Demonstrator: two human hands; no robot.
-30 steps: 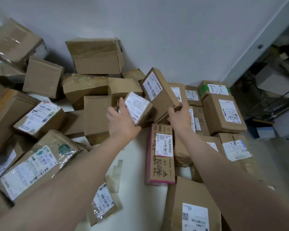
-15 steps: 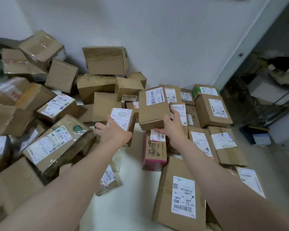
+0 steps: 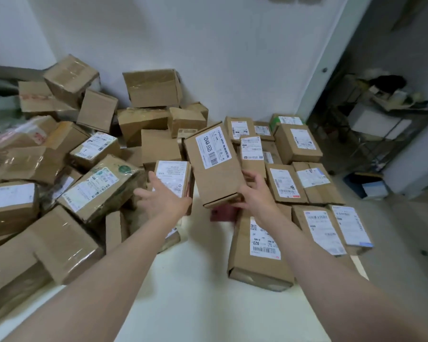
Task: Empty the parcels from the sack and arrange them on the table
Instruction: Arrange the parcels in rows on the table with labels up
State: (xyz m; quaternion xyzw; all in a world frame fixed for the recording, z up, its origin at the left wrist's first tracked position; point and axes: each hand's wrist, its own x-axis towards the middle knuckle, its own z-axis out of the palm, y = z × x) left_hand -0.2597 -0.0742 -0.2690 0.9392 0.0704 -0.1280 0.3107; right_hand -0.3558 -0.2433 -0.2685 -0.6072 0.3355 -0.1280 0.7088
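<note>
Cardboard long box (image 3: 215, 166), tilted, pinched at its near end by our right hand (image 3: 256, 193); our left hand (image 3: 163, 198) clasps small parcel (image 3: 174, 175). Risk: end-grip lets it tip.

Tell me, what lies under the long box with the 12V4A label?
Below the long box, held by the right hand, only the dark red end of another parcel shows. The rest of it is covered.

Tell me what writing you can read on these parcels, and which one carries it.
"12V4A-5525": label on the raised box, gripped by the right hand.
"12V4A 48W": smaller line, same label.
"023", first character unsure: sticker on the long box at front right.
Every other label: too small or blurred to read.
</note>
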